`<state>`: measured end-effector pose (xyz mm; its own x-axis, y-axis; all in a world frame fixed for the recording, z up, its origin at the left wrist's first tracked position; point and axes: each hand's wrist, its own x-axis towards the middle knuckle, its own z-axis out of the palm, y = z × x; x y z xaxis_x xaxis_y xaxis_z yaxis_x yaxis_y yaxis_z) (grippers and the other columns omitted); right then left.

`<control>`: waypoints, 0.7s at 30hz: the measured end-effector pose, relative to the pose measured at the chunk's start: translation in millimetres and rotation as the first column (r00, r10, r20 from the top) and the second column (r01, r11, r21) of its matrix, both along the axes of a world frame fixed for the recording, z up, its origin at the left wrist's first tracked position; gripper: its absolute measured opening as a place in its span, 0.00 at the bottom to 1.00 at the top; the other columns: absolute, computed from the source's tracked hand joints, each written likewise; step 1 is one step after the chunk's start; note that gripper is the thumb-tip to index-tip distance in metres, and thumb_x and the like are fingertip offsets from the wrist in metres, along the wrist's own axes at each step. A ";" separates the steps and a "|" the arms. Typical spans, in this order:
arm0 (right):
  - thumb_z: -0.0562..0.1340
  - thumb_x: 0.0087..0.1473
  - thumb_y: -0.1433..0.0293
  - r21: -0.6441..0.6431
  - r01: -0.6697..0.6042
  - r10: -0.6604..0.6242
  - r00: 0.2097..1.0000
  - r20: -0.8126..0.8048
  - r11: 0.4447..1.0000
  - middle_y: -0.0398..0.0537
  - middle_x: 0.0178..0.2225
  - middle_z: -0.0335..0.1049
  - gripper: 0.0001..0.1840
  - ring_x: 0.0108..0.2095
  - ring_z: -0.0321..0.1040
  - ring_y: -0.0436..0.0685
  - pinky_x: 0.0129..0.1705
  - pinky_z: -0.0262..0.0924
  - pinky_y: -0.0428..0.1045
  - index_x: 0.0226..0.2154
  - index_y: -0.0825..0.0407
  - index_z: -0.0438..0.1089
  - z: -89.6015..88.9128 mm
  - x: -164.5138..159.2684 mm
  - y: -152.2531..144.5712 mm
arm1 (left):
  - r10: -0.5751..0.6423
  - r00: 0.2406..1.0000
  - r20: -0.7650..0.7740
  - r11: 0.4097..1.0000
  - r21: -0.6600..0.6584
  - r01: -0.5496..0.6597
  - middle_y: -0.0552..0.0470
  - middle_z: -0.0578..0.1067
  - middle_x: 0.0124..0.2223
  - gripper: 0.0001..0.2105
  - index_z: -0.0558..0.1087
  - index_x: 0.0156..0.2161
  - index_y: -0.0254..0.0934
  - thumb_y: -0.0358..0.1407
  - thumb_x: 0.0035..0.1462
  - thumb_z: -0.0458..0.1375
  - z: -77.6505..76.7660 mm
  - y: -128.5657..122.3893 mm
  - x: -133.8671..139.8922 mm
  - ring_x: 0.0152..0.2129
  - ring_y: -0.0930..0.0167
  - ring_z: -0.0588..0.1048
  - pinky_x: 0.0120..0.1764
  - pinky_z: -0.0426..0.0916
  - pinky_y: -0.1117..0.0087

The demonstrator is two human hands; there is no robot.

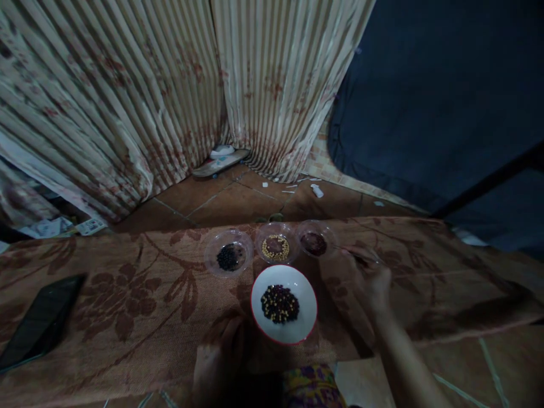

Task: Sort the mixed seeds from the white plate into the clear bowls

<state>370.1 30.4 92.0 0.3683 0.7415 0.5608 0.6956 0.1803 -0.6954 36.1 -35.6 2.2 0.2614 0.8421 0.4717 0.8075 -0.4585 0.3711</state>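
Observation:
A white bowl with a red rim [306,326] holds mixed dark and yellow beans. Behind it stand three clear plastic cups: the left cup [208,260] has black beans, the middle cup [260,241] yellow ones, the right cup [329,235] small dark red ones. My right hand [376,283], somewhat blurred, is closed on a slim tweezers-like tool [342,248] that points at the right cup; its exact kind is unclear. Left of the bowl, my left hand [223,340] rests on the cloth, fingers curled in shadow, with nothing visible in them.
A brown leaf-patterned cloth [161,340] covers the table. At the left lies a dark phone or tablet [40,320]. Beyond the far edge are a tiled floor with white scraps [317,190], a skateboard [221,163] and striped curtains [272,73]. Dark blue fabric [442,85] hangs at the right.

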 end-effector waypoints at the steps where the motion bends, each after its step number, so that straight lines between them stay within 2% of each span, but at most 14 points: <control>1: 0.63 0.58 0.60 0.004 0.003 -0.003 1.000 -0.024 1.000 0.51 0.34 0.76 0.13 0.35 0.73 0.57 0.36 0.67 0.51 0.32 0.52 0.77 -2.8 -1.7 -1.1 | -0.001 1.000 0.001 1.000 -0.004 0.001 0.50 0.80 0.37 0.09 0.73 0.41 0.41 0.33 0.65 0.50 -0.2 -0.3 0.0 0.33 0.69 0.80 0.34 0.75 0.70; 4: 0.65 0.56 0.60 0.002 0.028 -0.028 0.995 -0.096 1.000 0.50 0.33 0.77 0.11 0.35 0.74 0.57 0.36 0.67 0.51 0.31 0.51 0.78 -9.0 -16.2 -20.2 | 0.004 1.000 -0.003 1.000 -0.031 -0.004 0.50 0.80 0.36 0.09 0.73 0.41 0.41 0.33 0.65 0.50 1.6 -1.5 1.1 0.34 0.68 0.79 0.35 0.74 0.69; 6: 0.66 0.55 0.60 -0.066 0.009 -0.018 0.991 -0.133 0.998 0.49 0.32 0.77 0.11 0.35 0.74 0.58 0.36 0.68 0.51 0.30 0.50 0.78 -11.3 -29.2 -40.3 | 0.014 1.000 -0.009 0.997 -0.076 -0.015 0.51 0.80 0.35 0.09 0.73 0.40 0.40 0.33 0.65 0.50 3.6 -2.0 2.4 0.33 0.69 0.79 0.35 0.74 0.69; 11: 0.65 0.57 0.61 -0.256 -0.234 0.184 0.961 -0.204 0.938 0.49 0.37 0.77 0.09 0.37 0.75 0.57 0.36 0.71 0.49 0.34 0.48 0.79 -24.3 -48.5 -79.9 | 0.027 0.999 -0.021 0.990 -0.135 -0.029 0.51 0.79 0.36 0.08 0.74 0.39 0.41 0.34 0.65 0.51 2.9 -4.1 3.8 0.31 0.70 0.77 0.33 0.71 0.70; 13: 0.64 0.58 0.62 -0.284 -0.286 0.246 0.954 -0.168 0.915 0.49 0.38 0.76 0.09 0.38 0.76 0.56 0.38 0.72 0.49 0.35 0.47 0.79 -32.0 -50.2 -86.0 | 0.022 1.000 -0.013 0.990 -0.137 -0.024 0.51 0.79 0.36 0.08 0.74 0.39 0.40 0.33 0.65 0.51 0.3 -4.8 3.4 0.32 0.70 0.77 0.35 0.71 0.70; 16: 0.63 0.60 0.63 -0.261 -0.296 0.286 0.955 -0.075 0.919 0.49 0.39 0.76 0.08 0.39 0.76 0.56 0.41 0.73 0.49 0.36 0.47 0.79 -37.9 -54.6 -89.0 | 0.026 1.000 -0.007 0.990 -0.136 -0.027 0.52 0.78 0.35 0.07 0.74 0.39 0.40 0.33 0.65 0.52 -2.2 -5.1 3.1 0.32 0.70 0.76 0.35 0.71 0.70; 21: 0.63 0.61 0.67 -0.215 -0.393 0.404 0.915 0.012 0.894 0.50 0.39 0.76 0.07 0.39 0.76 0.55 0.40 0.73 0.48 0.38 0.46 0.78 -30.2 -70.9 -94.9 | 0.021 1.000 -0.016 0.990 -0.136 -0.023 0.51 0.78 0.36 0.08 0.73 0.39 0.40 0.33 0.65 0.51 1.1 -5.0 3.6 0.32 0.70 0.76 0.35 0.70 0.70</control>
